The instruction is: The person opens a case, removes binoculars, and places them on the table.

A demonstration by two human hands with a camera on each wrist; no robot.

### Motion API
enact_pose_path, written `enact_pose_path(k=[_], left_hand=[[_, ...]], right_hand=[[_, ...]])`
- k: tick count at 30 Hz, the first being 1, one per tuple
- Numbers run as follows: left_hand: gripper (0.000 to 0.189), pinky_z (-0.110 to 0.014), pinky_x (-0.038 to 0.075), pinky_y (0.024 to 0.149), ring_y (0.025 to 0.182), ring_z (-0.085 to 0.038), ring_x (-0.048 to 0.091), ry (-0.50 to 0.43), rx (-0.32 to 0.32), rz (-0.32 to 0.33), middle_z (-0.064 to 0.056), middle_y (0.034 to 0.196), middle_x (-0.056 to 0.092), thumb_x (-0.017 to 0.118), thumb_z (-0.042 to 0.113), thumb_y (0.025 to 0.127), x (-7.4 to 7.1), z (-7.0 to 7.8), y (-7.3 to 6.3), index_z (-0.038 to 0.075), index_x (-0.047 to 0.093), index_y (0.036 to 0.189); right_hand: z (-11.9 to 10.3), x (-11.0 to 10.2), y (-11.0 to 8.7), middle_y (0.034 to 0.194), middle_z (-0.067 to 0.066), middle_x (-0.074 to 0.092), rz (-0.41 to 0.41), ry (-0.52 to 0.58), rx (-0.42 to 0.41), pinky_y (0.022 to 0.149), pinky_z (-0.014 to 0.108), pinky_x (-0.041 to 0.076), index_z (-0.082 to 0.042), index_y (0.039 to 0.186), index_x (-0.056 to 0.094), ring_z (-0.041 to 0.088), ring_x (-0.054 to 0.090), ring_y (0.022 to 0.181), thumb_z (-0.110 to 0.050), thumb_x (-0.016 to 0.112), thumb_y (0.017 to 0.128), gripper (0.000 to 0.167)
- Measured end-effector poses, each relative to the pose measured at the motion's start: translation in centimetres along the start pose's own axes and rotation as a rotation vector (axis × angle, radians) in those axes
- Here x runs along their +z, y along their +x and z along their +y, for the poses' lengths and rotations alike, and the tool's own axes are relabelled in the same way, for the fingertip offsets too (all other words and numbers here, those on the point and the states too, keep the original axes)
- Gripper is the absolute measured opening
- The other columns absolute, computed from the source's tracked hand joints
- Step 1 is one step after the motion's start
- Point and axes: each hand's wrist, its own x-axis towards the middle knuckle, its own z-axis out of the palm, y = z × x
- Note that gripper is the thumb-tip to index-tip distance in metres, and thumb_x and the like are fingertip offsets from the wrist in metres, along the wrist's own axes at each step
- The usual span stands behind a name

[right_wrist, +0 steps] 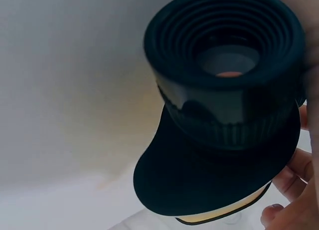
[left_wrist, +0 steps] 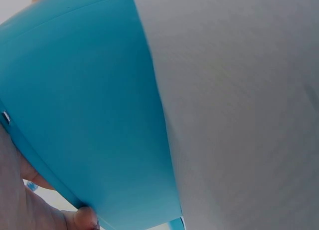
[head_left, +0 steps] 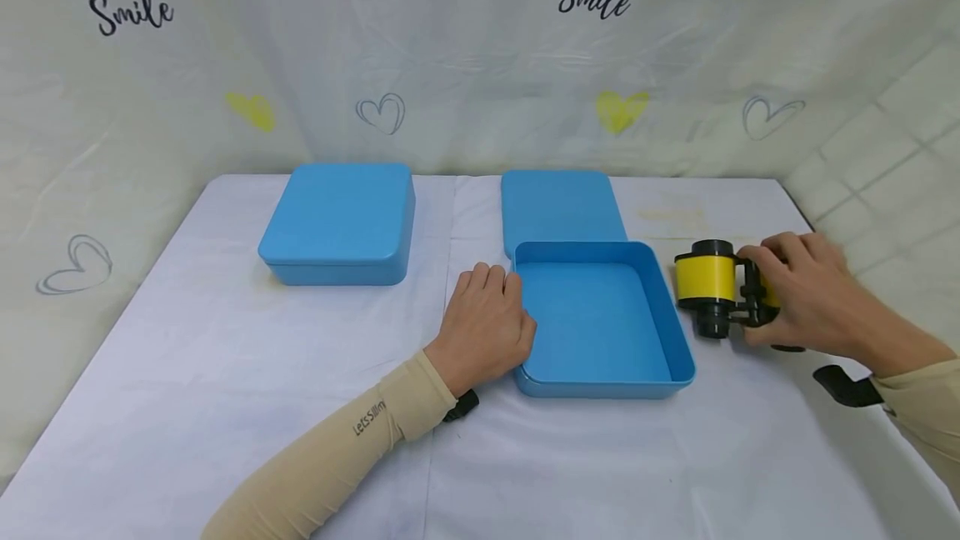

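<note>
An open blue box sits right of the table's middle, its inside facing up with nothing in it. At its left wall, my left hand grips the rim, and the thumb shows against the edge in the left wrist view. Beside the box's right wall, my right hand holds yellow and black binoculars by the right barrel. A black eyepiece fills much of the right wrist view, with fingers around the far side.
A blue lid lies flat behind the open box, partly hidden by it. At the back left stands a closed blue box. White cloth covers the table, and a printed curtain hangs along its back edge.
</note>
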Motion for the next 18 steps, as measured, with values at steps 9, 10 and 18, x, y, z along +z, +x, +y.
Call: enact_pose_path(k=[9, 10, 18], left_hand=[[0.026, -0.03, 0.028, 0.067, 0.071, -0.017, 0.022, 0.005, 0.0, 0.008, -0.002, 0.069, 0.035, 0.06, 0.015, 0.087, -0.11, 0.02, 0.0, 0.015, 0.039, 0.071], [0.026, -0.03, 0.028, 0.067, 0.071, -0.017, 0.022, 0.003, -0.001, 0.007, -0.002, 0.069, 0.035, 0.06, 0.015, 0.087, -0.11, 0.02, 0.0, 0.015, 0.039, 0.071], [0.022, -0.03, 0.028, 0.068, 0.071, -0.018, 0.028, 0.006, -0.008, -0.031, -0.002, 0.07, 0.041, 0.058, 0.017, 0.089, -0.07, 0.0, -0.06, 0.015, 0.043, 0.073]], right_hand=[[0.37, 0.61, -0.21, 0.117, 0.03, 0.052, -0.006, 0.008, 0.013, 0.084, 0.06, 0.032, 0.0, 0.128, 0.051, 0.05, 0.04, 0.106, -0.034, 0.1, 0.045, 0.102], [0.41, 0.66, -0.25, 0.118, 0.03, 0.052, -0.015, 0.009, 0.021, 0.084, 0.06, 0.031, 0.0, 0.128, 0.051, 0.05, 0.04, 0.106, -0.035, 0.101, 0.045, 0.103], [0.67, 0.95, -0.18, 0.121, 0.031, 0.049, -0.076, 0.011, 0.072, 0.083, 0.062, 0.027, 0.0, 0.132, 0.048, 0.053, 0.036, 0.112, -0.035, 0.101, 0.048, 0.105]])
